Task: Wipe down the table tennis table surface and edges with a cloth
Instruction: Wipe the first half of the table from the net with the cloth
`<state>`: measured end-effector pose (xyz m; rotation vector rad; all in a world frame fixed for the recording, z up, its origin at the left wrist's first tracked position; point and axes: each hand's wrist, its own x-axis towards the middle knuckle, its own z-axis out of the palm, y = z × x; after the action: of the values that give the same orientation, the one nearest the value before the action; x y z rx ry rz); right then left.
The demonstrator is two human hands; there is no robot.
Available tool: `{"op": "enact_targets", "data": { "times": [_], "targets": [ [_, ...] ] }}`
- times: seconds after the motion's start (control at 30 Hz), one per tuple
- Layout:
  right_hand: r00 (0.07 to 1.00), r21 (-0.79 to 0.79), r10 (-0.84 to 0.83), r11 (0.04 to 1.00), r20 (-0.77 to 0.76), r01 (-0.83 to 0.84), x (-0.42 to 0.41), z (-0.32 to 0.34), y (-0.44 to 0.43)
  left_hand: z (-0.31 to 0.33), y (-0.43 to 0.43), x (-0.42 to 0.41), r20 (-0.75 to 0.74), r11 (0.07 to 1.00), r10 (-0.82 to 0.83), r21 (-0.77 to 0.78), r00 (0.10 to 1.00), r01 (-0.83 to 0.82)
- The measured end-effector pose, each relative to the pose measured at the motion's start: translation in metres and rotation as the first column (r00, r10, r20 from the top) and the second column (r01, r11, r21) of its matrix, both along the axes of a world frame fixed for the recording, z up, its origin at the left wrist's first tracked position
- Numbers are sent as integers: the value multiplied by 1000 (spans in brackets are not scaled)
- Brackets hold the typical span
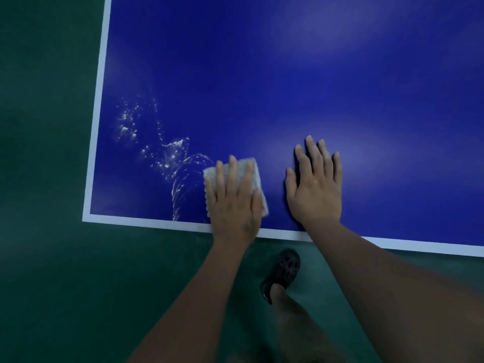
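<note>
The blue table tennis table [288,87] fills the upper right, with a white border line [146,221] along its near and left edges. My left hand [234,199] presses flat, fingers straight, on a folded pale cloth [248,167] near the table's front edge. My right hand [315,183] lies flat on the bare blue surface just right of the cloth, fingers spread. Water droplets and wet streaks [167,155] glisten on the surface left of the cloth, toward the near left corner.
Dark green floor [47,179] surrounds the table on the left and in front. My leg and a dark perforated clog [281,271] stand on the floor just below the table's front edge.
</note>
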<state>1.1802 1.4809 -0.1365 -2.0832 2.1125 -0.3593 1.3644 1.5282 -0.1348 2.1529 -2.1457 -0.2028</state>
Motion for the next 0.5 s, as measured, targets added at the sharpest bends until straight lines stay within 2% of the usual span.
{"op": "enact_targets", "data": {
  "times": [0.07, 0.13, 0.27, 0.37, 0.5],
  "targets": [
    [1000, 22, 4, 1000, -4, -4, 0, 2, -1, -2, 44, 20, 5, 991, -133, 18, 991, 133],
    [1000, 38, 5, 999, -6, -5, 0, 3, -1, 1, 71, 53, 0, 986, -157, 65, 988, 157],
    [1000, 33, 4, 999, 0, -4, 1, 5, -1, 2, 47, 97, 67, 999, 14, 30, 998, -16],
    [1000, 31, -3, 1000, 1, 3, 2, 4, -2, 1, 27, 79, 78, 988, 148, 24, 986, -150],
    [1000, 37, -7, 999, -1, 7, 2, 4, -2, -5, 75, 34, -6, 998, 35, 48, 999, -35]
  ]
}}
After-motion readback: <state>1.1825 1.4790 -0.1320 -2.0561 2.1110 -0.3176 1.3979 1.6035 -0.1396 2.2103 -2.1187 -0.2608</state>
